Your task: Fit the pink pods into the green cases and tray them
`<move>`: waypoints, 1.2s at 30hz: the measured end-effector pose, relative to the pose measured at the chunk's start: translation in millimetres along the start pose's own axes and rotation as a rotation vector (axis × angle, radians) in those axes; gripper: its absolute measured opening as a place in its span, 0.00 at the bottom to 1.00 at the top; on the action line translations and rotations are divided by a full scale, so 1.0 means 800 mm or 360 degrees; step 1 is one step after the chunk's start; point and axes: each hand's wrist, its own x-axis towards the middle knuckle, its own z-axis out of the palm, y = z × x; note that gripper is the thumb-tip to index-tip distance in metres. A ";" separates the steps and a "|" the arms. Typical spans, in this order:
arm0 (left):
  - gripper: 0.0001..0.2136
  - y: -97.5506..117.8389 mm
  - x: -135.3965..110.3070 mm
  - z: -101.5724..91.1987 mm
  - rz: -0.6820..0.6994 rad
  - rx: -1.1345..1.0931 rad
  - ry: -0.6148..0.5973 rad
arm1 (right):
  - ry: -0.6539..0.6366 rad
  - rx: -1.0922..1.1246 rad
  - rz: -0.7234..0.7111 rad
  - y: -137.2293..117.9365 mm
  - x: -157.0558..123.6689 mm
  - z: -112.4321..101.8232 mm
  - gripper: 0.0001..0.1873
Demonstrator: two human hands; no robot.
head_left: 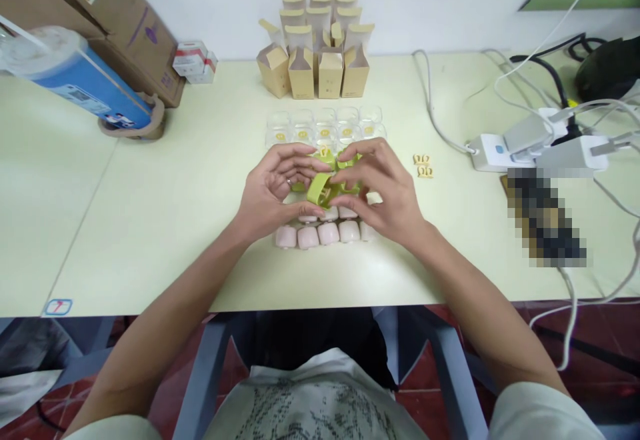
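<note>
Between my two hands is a small hollow lime-green plastic shell [316,190], tilted with its opening toward me. Some yellowish part shows inside it. My left hand [273,190] curls round the shell from the left, thumb below and fingers above. From the other side, the fingertips and thumb of my right hand [383,190] pinch its right edge. Whether they also hold a tiny piece is hidden. More green shells [326,158] lie on the table just behind and under my hands, partly covered. Nearer me sit rows of pale pink and white rounded pieces [329,233].
Behind my hands are clear plastic cases [325,127] with yellow marks, then open kraft boxes [303,73]. Small yellow clips [424,165] lie right. A power strip [495,153] with cables is farther right. A blue cup [95,83] and a cardboard carton [140,33] stand left.
</note>
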 end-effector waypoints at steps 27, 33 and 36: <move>0.21 0.029 0.003 0.021 -0.0456 -0.0237 0.0183 | 0.0167 0.0799 0.0665 -0.017 -0.001 0.031 0.17; 0.18 0.032 0.006 0.017 -0.0408 -0.0252 0.0295 | 0.0071 0.0760 0.0516 -0.020 0.002 0.034 0.08; 0.16 0.034 0.007 0.016 -0.0342 -0.0142 0.0342 | 0.0013 0.0719 0.0496 -0.019 0.004 0.033 0.08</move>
